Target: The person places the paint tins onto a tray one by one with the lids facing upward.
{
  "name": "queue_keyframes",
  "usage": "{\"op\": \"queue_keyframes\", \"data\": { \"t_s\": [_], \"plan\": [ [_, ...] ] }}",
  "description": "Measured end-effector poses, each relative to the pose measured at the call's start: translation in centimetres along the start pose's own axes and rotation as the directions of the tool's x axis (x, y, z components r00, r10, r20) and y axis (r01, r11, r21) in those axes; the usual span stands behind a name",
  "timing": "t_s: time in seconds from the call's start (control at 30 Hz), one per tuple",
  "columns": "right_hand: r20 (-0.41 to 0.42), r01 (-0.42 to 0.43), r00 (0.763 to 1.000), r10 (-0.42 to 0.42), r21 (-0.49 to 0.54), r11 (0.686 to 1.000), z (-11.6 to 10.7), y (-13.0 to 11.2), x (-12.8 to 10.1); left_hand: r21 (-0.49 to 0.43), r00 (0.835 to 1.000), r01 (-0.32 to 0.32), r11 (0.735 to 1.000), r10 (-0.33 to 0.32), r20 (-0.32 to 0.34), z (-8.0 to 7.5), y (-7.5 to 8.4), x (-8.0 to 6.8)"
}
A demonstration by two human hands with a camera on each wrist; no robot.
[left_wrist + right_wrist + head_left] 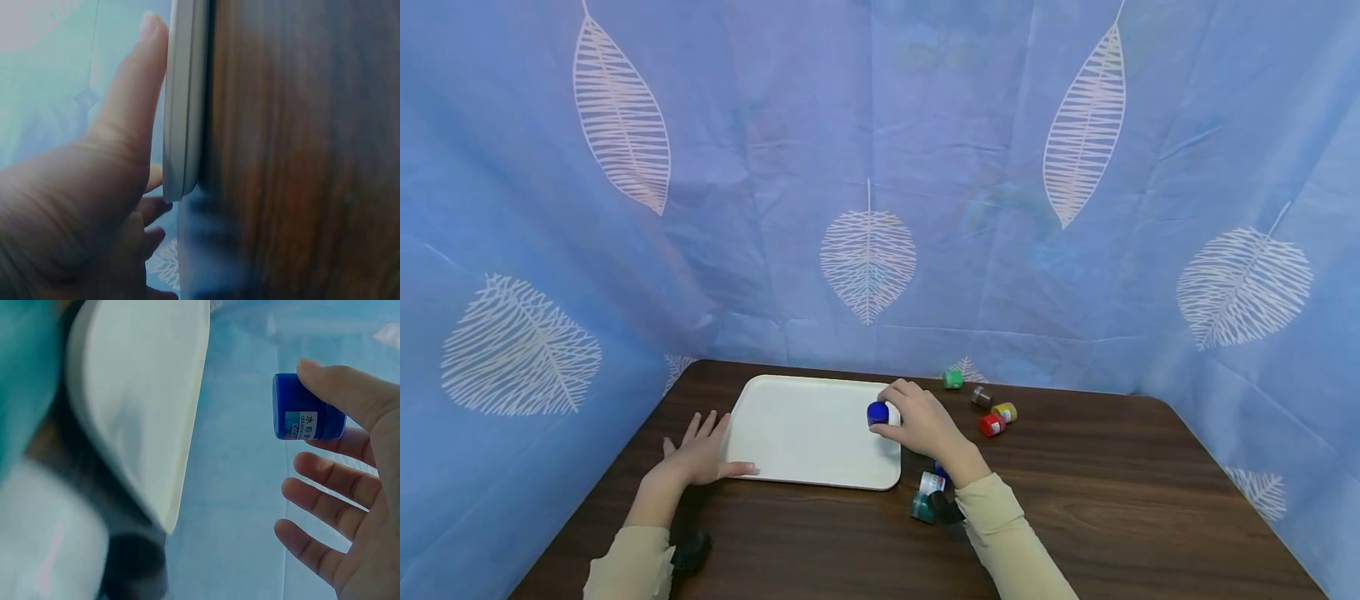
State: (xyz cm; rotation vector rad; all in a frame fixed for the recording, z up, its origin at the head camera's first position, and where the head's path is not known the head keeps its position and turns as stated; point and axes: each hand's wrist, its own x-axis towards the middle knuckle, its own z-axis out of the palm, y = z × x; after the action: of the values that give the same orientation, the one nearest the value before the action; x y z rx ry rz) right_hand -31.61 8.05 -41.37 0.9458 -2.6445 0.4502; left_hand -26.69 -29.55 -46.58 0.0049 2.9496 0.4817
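A small blue paint jar (877, 414) with a label is pinched between thumb and index finger of my right hand (921, 421), above the right end of a white tray (812, 433). In the right wrist view the jar (306, 407) is held clear of the tray, the other fingers spread loosely. My left hand (696, 454) rests at the tray's left front corner with its fingers extended. Its thumb lies along the tray's edge in the left wrist view.
Right of the tray lie green (952, 379), dark brown (982, 397), yellow (1004, 412) and red (992, 425) jars. Nearer the front are a white jar (932, 482), a teal jar (922, 507) and a partly hidden blue one (941, 472). A leaf-patterned blue curtain (962, 275) surrounds the wooden table (1112, 492).
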Motion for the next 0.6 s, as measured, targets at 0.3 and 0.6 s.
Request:
{"op": "queue_keyframes", "data": {
  "t_s": [0.3,0.6],
  "plan": [
    [0.008,-0.003,1.0,0.003,0.019,1.0,2.1,-2.4,2.8,0.063,0.998,-0.035,0.997,0.038,-0.04,-0.4,0.3,-0.5],
    [0.027,0.035,0.999,-0.035,-0.019,0.999,4.8,-5.2,5.9,0.063,0.999,-0.01,0.998,0.012,-0.036,-0.4,0.9,-0.8]
  ]
}}
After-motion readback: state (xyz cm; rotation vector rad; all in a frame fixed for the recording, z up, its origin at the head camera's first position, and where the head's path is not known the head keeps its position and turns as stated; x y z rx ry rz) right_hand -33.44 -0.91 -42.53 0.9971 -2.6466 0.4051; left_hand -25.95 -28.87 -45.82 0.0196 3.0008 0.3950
